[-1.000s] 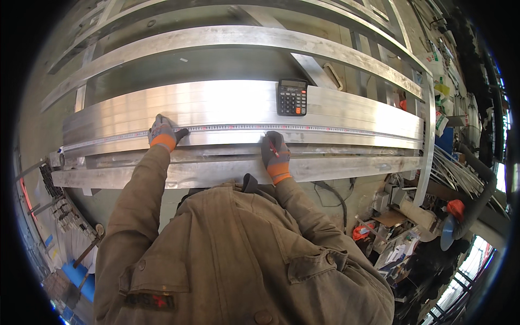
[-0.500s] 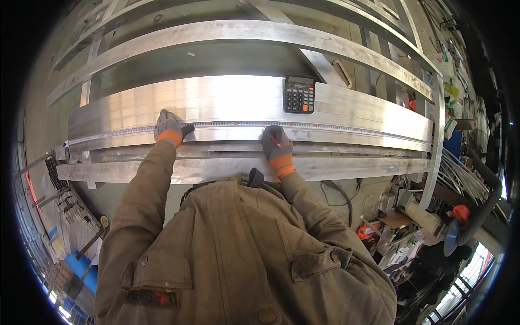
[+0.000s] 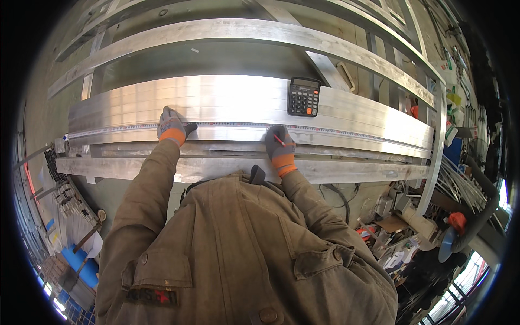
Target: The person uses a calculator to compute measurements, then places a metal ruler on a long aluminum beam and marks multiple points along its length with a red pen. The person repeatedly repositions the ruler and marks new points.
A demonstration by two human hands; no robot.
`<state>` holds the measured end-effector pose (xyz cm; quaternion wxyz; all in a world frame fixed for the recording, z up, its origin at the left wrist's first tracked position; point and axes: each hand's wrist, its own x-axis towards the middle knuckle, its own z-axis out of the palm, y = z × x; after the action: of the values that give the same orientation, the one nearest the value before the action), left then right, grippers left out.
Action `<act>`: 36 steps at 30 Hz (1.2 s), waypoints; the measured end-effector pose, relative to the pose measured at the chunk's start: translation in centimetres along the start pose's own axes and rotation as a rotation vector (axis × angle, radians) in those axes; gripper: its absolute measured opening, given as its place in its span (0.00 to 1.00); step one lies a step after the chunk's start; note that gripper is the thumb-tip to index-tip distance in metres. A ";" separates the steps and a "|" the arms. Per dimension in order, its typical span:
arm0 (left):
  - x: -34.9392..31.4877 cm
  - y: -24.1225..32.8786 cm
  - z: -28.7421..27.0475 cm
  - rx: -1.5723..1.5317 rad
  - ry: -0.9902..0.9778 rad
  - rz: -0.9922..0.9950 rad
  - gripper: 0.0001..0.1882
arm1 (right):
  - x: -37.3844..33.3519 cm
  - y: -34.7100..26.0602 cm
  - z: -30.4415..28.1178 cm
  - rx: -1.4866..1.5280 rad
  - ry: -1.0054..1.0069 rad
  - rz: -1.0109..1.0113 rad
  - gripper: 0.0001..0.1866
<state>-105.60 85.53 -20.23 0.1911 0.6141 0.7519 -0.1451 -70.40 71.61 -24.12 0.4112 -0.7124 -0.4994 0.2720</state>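
A flat, shiny metal panel [image 3: 216, 97] lies crosswise in front of me. Along its near side stretches a long, thin measuring tape [image 3: 336, 131]. My left hand [image 3: 173, 124], in a grey and orange glove, rests on the panel over the tape, its thumb spread away from the fingers. Farther right, my right hand [image 3: 280, 143] wears a matching glove and is closed around a slim red marking pencil or pen [image 3: 279, 140]. It rests at the tape's near side; the writing tip is too small to make out. A black calculator [image 3: 304, 97] lies on the panel beyond my right hand.
The panel rests on a metal frame with long bars, one of them a near bar [image 3: 227, 169] close to my body and another a far bar [image 3: 233, 28]. Thin metal rods [image 3: 460, 179] and mixed clutter lie at the right. A dark cable [image 3: 345, 200] hangs below the frame.
The view has shifted slightly, so the hands and calculator appear a little farther right. Both hands keep about the same places along the tape and the same grips.
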 end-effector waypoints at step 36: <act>-0.3 0.4 -0.9 -0.043 -0.067 -0.020 0.68 | 0.0 -1.0 1.8 -0.027 -0.128 -0.088 0.02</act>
<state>-105.26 85.79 -19.32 0.2281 0.5970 0.7541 -0.1512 -72.33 72.33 -24.16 0.3803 -0.6762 -0.5593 0.2919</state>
